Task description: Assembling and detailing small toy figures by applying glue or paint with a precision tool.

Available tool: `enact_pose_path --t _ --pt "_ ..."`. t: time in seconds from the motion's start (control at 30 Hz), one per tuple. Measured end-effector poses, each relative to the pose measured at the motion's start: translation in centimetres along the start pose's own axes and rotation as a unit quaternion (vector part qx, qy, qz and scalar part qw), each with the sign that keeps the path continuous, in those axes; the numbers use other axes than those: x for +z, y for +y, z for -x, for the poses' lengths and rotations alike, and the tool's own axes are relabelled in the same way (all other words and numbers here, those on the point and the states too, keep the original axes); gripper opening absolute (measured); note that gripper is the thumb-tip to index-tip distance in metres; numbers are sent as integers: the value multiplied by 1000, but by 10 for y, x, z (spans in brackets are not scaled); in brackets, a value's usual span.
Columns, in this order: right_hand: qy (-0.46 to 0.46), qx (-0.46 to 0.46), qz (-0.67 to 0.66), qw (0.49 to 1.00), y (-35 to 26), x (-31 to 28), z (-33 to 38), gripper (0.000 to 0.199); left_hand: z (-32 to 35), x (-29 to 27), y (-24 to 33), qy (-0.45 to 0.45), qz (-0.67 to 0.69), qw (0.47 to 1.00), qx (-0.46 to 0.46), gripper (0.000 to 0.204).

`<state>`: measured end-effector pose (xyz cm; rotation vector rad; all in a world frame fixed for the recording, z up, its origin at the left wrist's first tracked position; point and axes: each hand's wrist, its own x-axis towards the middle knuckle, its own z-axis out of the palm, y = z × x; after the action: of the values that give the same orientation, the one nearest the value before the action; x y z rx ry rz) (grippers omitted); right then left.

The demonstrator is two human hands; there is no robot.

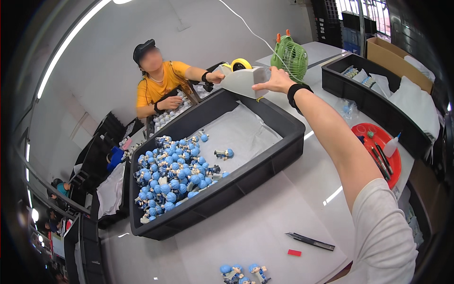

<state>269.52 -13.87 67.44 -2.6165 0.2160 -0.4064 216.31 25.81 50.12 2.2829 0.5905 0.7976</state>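
Observation:
My right hand (pixel 278 81), with a black wristband, reaches to the far side of the table. Its thumb and fingers are round the right end of a pale grey, curved housing (pixel 243 81) with a yellow-and-black ring on top; its exact kind I cannot make out. A co-worker's hand touches the left side of that housing. My left hand is out of view. In front of me stands a black tray (pixel 222 201) with a heap of blue-haired figurines (pixel 175 173). One figurine (pixel 224 154) lies apart on the tray's white liner. Several more figurines (pixel 243 273) lie near the front edge.
A black craft knife (pixel 311 241) and a red piece (pixel 294 253) lie on white sheeting. To the right are a red dish (pixel 395 166) with pens and a bottle, and another black tray (pixel 378 111). A green fan (pixel 291 59) stands behind; a co-worker (pixel 163 87) sits opposite.

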Motion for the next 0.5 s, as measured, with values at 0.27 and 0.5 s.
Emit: enact_pose_path --t 0.27,0.5 --pt "-30 27 -27 999 17 12 -50 93 -6 1 10 -13 -24 1000 -9 25" --pt "93 4 -28 995 8 14 -22 78 -13 -1 16 -57 -73 996 17 26"
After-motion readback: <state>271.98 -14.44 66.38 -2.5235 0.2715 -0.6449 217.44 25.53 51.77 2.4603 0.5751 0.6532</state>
